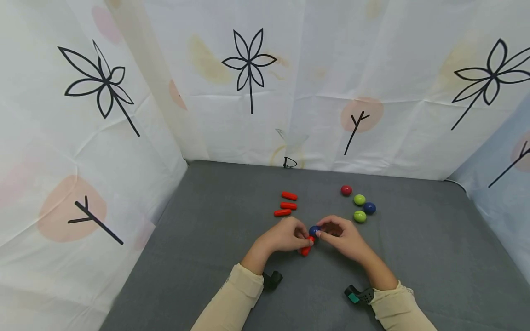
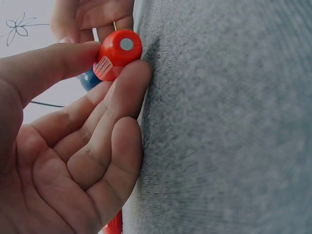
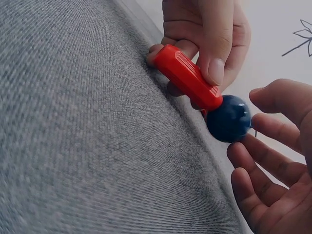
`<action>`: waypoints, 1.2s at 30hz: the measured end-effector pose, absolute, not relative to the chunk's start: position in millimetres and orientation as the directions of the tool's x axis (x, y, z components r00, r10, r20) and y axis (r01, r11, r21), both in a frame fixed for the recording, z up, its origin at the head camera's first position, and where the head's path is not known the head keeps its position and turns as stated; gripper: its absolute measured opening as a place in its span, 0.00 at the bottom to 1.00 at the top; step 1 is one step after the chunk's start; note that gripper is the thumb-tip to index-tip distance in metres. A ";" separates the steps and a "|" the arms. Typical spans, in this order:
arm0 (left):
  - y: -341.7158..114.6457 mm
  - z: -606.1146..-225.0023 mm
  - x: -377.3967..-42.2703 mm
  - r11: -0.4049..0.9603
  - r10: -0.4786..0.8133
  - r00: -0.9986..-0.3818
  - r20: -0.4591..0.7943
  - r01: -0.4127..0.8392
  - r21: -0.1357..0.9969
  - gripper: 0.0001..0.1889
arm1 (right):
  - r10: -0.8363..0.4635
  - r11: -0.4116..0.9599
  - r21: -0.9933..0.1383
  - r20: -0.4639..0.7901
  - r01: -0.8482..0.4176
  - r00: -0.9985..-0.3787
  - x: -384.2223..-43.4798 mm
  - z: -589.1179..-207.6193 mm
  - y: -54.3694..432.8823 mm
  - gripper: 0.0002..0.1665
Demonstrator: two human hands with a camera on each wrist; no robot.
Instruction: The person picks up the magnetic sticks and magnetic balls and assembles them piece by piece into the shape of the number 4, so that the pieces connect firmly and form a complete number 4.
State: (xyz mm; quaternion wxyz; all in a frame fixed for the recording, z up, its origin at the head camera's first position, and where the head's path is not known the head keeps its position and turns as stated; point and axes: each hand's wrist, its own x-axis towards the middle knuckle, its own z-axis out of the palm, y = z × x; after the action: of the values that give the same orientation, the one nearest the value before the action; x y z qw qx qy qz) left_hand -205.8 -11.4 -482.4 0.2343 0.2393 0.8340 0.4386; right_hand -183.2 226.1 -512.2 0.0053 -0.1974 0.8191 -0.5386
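My left hand (image 1: 285, 235) pinches a short, ridged red rod (image 3: 187, 75) between thumb and fingers, just over the grey cloth. A small grey disc (image 2: 126, 44) is set into the rod's end in the left wrist view. At the rod's other end sits a glossy dark blue ball (image 3: 228, 119), touching it. My right hand (image 1: 345, 236) has its thumb and fingers curled about that ball, with fingertips against its side in the right wrist view. From the left wrist, the blue ball (image 2: 89, 79) is mostly hidden behind the rod and fingers.
Three more red rods (image 1: 288, 206) lie beyond my left hand. Past my right hand are a red ball (image 1: 346, 190), two green balls (image 1: 360, 216) and another blue ball (image 1: 369, 208). A patterned white curtain (image 1: 314, 92) borders the grey table (image 1: 198, 276) at the back and sides.
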 end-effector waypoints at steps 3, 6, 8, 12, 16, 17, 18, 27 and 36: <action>-11.8 -483.3 -205.8 0.491 0.593 -0.783 -0.190 0.165 0.855 0.06 | -0.326 0.346 -0.883 0.203 -0.316 -0.923 -183.0 -512.4 226.9 0.09; -12.4 -484.1 -205.7 0.487 0.572 -0.794 -0.208 0.125 0.864 0.07 | -0.317 0.354 -0.877 0.215 -0.326 -0.924 -182.8 -511.6 228.4 0.08; -12.5 -484.6 -205.6 0.491 0.551 -0.805 -0.221 0.098 0.866 0.09 | -0.308 0.360 -0.872 0.224 -0.332 -0.925 -182.5 -510.1 229.8 0.08; -11.7 -485.9 -205.8 0.500 0.508 -0.828 -0.238 0.058 0.864 0.11 | -0.275 0.374 -0.864 0.242 -0.336 -0.931 -182.9 -506.7 234.8 0.09; -10.3 -486.7 -206.3 0.503 0.466 -0.844 -0.264 0.008 0.864 0.10 | -0.211 0.392 -0.855 0.277 -0.341 -0.937 -184.1 -503.2 243.1 0.09; -10.0 -486.6 -206.4 0.503 0.457 -0.847 -0.271 -0.006 0.864 0.10 | -0.194 0.396 -0.852 0.288 -0.343 -0.938 -184.2 -502.2 245.6 0.09; -9.9 -486.6 -206.4 0.504 0.448 -0.849 -0.280 -0.019 0.864 0.10 | -0.176 0.401 -0.848 0.299 -0.346 -0.938 -184.2 -501.3 248.2 0.09; -11.0 -486.1 -207.5 0.482 0.423 -0.845 -0.326 -0.095 0.871 0.09 | -0.038 0.469 -0.813 0.372 -0.346 -0.927 -182.7 -495.1 273.4 0.11; -13.5 -493.2 -212.4 0.410 0.406 -0.851 -0.334 -0.157 0.899 0.08 | 0.096 0.534 -0.790 0.411 -0.301 -0.907 -182.1 -485.7 288.4 0.09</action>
State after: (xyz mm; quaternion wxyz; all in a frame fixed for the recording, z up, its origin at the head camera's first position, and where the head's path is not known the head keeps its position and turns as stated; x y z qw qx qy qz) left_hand -212.4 -13.5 -493.2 0.2617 0.0782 0.7978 0.5375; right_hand -182.1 288.4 -485.7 -0.2075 -0.0603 0.8508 -0.4789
